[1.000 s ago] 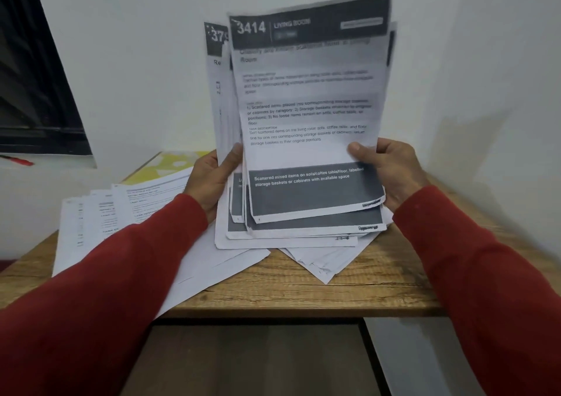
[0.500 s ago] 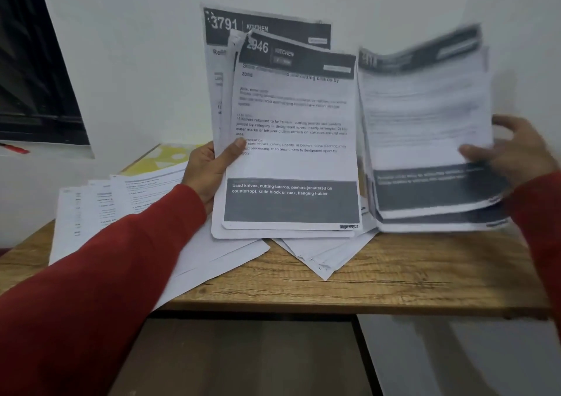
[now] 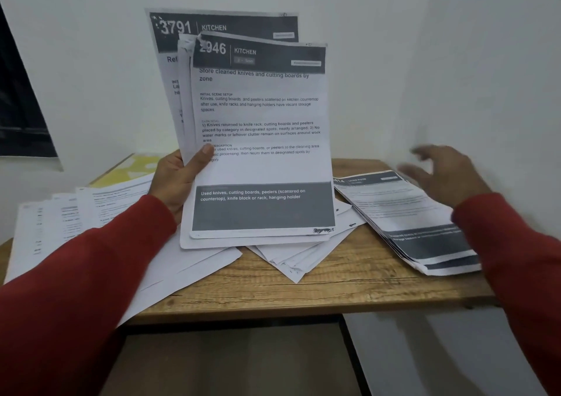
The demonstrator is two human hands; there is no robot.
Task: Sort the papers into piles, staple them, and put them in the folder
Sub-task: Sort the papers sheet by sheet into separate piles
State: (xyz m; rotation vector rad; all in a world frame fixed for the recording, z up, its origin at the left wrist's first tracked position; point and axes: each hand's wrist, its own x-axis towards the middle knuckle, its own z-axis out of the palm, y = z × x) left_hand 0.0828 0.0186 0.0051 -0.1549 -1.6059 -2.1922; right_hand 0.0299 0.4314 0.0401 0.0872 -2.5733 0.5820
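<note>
Our right hand (image 3: 446,174), fingers spread and holding nothing, has just dropped the living-room pile (image 3: 406,219) on the table's (image 3: 303,292) right side; one category sorted. Farther back, our left hand (image 3: 177,180) grips the upright kitchen sheets (image 3: 261,140).

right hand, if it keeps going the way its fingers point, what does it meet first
Probably the white wall behind the table. The right hand is blurred, open, fingers aimed up-left above the set-down pile; depth is unclear.
</note>
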